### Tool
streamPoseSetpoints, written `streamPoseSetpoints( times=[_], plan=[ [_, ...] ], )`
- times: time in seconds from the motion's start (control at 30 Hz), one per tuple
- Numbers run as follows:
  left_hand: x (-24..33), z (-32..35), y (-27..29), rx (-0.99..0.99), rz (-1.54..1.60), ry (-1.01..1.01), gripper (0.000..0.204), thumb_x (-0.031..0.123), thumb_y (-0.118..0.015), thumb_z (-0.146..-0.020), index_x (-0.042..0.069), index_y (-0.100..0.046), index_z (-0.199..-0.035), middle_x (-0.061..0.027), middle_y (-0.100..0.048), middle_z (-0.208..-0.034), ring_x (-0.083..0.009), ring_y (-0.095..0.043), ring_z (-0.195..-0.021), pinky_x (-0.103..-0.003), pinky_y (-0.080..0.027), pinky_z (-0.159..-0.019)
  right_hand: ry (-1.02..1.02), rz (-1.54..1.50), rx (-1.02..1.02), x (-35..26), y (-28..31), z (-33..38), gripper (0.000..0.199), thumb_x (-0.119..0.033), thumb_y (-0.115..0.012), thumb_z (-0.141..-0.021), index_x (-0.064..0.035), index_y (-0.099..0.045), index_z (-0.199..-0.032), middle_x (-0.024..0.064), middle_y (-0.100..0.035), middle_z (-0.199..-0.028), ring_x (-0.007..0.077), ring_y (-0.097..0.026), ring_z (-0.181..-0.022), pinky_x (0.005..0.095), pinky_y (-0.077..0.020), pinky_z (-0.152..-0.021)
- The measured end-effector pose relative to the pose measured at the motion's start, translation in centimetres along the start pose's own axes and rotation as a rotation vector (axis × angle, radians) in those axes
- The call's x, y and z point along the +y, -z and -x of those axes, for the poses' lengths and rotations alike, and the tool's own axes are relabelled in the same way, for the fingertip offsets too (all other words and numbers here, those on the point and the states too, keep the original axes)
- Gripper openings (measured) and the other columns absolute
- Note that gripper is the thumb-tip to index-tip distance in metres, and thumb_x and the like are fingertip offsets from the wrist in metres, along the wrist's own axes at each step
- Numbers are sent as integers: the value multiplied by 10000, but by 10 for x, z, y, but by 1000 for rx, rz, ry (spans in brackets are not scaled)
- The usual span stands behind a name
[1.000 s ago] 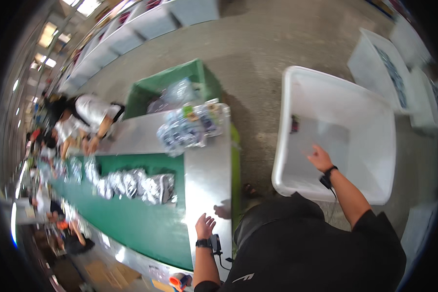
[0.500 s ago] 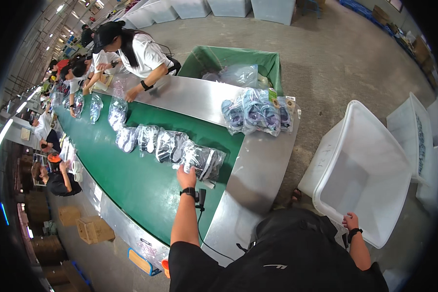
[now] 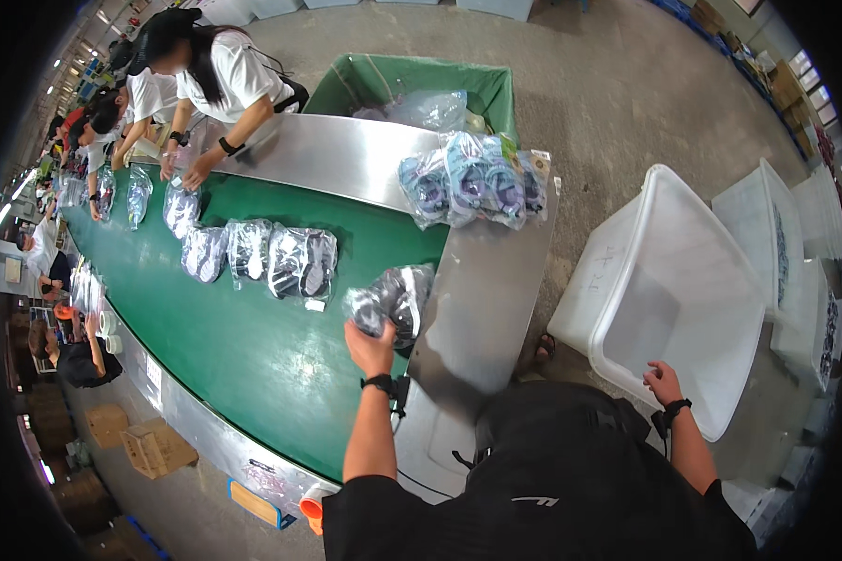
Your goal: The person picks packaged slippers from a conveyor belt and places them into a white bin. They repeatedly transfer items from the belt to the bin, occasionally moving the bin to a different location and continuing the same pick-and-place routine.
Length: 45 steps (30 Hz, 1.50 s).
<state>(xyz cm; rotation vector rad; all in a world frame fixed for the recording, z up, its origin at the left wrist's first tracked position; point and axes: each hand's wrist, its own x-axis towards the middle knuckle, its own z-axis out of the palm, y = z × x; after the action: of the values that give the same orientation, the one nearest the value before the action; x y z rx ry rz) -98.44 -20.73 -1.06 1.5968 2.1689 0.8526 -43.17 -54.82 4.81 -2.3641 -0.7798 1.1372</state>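
My left hand grips the near edge of a clear plastic bag of dark sandals at the near right end of the green conveyor belt; its fingertips are partly hidden by the bag. On the belt, farther left, lie more bagged dark sandals in a row. My right hand hangs at the near rim of a large white bin, fingers loosely bent and apart, with nothing seen in it.
Bags of blue-purple sandals lie on the metal ledge at the belt's end. Behind stands a green bin holding plastic bags. A co-worker in a white shirt handles a bag across the belt. More white bins stand at right.
My left hand has drawn the bag of dark sandals toward the metal ledge, opening a gap from the row. The view has shifted, and my right hand stays by the white bin.
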Motion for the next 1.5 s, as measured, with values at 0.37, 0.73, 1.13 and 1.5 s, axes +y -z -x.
streamPoseSetpoints(
  times=[0.37,0.73,1.13,1.5],
  plan=[
    [-45,140,37,-370,860,374,653,59,-654,-784,-23,-378,-1370,-140,-427,-1373,-243,-470,-1216,-365,-380,-1017,89,11,-166,-12,-12,-40,371,-166,-658,-812,9,-564,-1125,81,-638,-835,146,-606,-738,291,-489,-695],
    [61,104,31,-638,985,479,806,154,-709,-810,92,-197,-1429,-94,-525,-1199,-193,-551,-1035,-342,-472,-859,412,-2,-173,-134,-34,-48,344,-168,-645,-827,-17,-584,-1130,87,-650,-881,176,-618,-814,303,-495,-760],
    [103,131,-16,-628,1212,797,402,278,-629,-808,39,-564,-1124,-89,-629,-1015,-241,-628,-873,-386,-534,-779,553,-114,-395,-187,-30,-41,350,-187,-633,-834,5,-574,-1121,53,-629,-801,157,-594,-756,296,-478,-717],
    [226,208,1,-984,1443,777,508,348,-610,-799,24,-562,-1187,-115,-616,-1160,-276,-599,-1040,-428,-467,-944,662,-252,-504,-199,25,-6,636,-425,-663,-832,3,-478,-1264,169,-614,-1101,233,-599,-987,315,-452,-862]
  ],
)
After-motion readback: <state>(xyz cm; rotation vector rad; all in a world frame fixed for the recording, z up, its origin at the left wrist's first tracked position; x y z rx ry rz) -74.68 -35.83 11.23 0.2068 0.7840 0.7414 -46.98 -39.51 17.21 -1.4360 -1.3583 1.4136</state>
